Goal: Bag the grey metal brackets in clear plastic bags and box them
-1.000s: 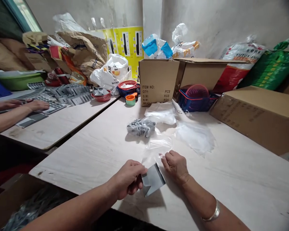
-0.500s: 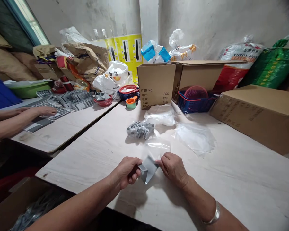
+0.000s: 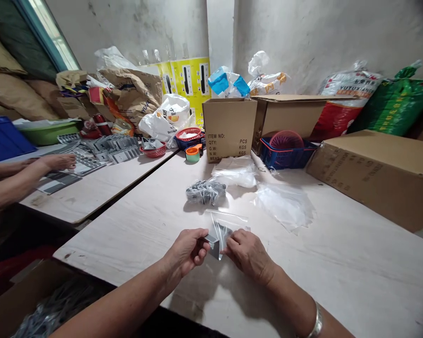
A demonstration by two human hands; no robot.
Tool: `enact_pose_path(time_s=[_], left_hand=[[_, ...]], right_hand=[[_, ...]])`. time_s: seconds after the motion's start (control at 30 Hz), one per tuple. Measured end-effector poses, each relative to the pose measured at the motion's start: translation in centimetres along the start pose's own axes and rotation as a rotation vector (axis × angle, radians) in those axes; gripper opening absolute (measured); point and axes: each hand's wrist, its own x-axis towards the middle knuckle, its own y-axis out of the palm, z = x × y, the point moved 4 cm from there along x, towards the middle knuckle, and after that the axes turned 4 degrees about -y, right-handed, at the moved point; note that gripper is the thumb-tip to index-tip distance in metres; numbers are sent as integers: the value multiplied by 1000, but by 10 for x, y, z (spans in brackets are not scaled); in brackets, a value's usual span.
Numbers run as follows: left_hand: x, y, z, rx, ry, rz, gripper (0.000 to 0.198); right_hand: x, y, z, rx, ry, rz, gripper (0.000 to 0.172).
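Two hands held together over a pale wooden table (image 3: 338, 267): the left hand (image 3: 186, 251) pinches a grey metal bracket (image 3: 214, 246), and the right hand (image 3: 248, 257) grips a clear plastic bag (image 3: 231, 223) against it, the bracket lying partly inside the bag. A bagged bundle of brackets (image 3: 206, 192) and loose clear bags (image 3: 284, 206) lie just beyond

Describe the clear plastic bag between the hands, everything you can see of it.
The clear plastic bag is thin, glossy and creased, its straight far edge lying over the pale wooden table. A grey metal piece sits at its near end, apparently partly inside. The left hand grips that piece from one side; the right hand holds the bag from the other.
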Motion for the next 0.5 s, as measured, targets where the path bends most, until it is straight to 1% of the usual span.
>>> enact_pose_path(time_s=[0.1,0.23,0.33,0.4,0.5], left_hand=[[1,-1,-1,-15,-9,6,21],[1,-5,-5,-66,-12,7,21],[1,-6,-5,-105,-11,16,19],[1,-5,-2,-109,-7,26,19],[2,0,4,-101,13,46,18]], right_hand=[[-2,4,-5,25,47,82,27],[-6,5,-9,123,122,107,23],[-5,6,-4,261,107,114,20],[-5,7,1,367,108,108,15],[-5,9,2,528,215,99,7]])
